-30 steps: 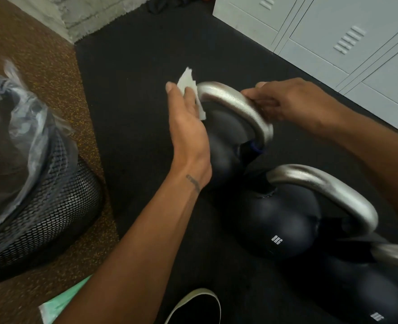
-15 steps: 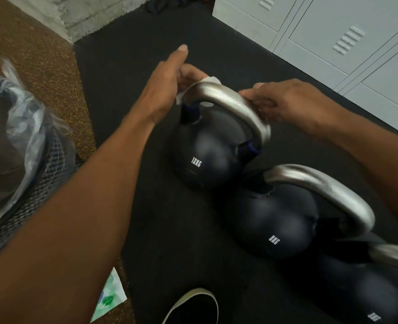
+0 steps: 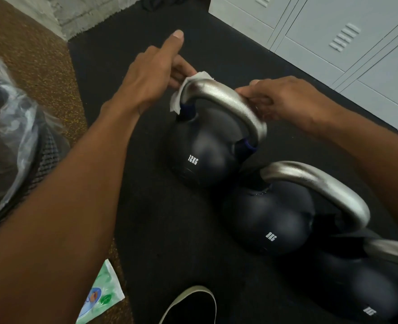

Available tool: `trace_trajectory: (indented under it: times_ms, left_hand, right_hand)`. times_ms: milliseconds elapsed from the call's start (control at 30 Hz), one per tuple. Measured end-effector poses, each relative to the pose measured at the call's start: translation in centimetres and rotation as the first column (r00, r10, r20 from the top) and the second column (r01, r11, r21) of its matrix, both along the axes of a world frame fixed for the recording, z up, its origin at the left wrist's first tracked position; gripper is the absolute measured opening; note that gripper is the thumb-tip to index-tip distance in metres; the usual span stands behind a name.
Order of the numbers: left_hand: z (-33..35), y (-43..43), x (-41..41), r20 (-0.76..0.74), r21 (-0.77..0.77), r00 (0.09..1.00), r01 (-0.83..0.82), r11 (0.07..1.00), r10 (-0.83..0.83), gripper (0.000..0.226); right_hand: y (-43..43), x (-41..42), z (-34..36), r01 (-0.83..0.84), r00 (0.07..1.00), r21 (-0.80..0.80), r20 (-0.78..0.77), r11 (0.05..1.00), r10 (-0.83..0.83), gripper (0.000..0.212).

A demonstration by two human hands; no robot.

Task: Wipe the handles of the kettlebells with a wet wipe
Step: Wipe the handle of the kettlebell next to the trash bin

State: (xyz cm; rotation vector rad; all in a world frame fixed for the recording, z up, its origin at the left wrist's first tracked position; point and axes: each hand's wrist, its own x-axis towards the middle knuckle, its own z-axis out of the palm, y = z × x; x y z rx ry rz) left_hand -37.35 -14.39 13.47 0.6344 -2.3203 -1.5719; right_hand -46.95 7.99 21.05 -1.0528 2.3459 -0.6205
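Note:
Three dark kettlebells with silver handles stand in a row on the black floor mat. The far one, marked 12KG [image 3: 202, 155], has its handle [image 3: 226, 97] between both my hands. My left hand [image 3: 151, 76] holds a white wet wipe [image 3: 193, 83] against the handle's left end, index finger pointing away. My right hand [image 3: 284, 101] grips the handle's right side. The 8KG kettlebell [image 3: 268, 218] sits nearer, and a third kettlebell [image 3: 357, 293] is at the lower right, partly cut off.
A mesh waste bin [image 3: 13, 146] with a plastic liner stands at the left on brown flooring. A green wet-wipe packet [image 3: 99, 295] lies near my shoe [image 3: 188, 307]. Grey lockers [image 3: 333, 31] line the far right.
My left hand turned over from the near side of the handle to its far left end, carrying the wipe round the bend. The right hand stayed on the handle.

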Motion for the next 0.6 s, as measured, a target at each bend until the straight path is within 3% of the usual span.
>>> trace_trajectory:
  times_ms: [267, 400, 600]
  left_hand:
    - [0.9, 1.3, -1.2, 0.111, -0.072, 0.990, 0.096, 0.993, -0.087, 0.077]
    - [-0.4, 1.1, -0.3, 0.049, 0.045, 0.999, 0.001, 0.999, -0.003, 0.077]
    - [-0.9, 0.9, -0.5, 0.001, 0.115, 0.999, 0.034, 0.993, -0.034, 0.082]
  right_hand:
    - [-0.2, 0.1, 0.1, 0.014, 0.999, -0.011, 0.035, 1.000, -0.013, 0.028]
    - [0.1, -0.1, 0.0, -0.025, 0.999, 0.017, -0.021, 1.000, 0.026, 0.029]
    - [-0.2, 0.2, -0.2, 0.089, 0.992, -0.062, 0.100, 0.994, -0.083, 0.029]
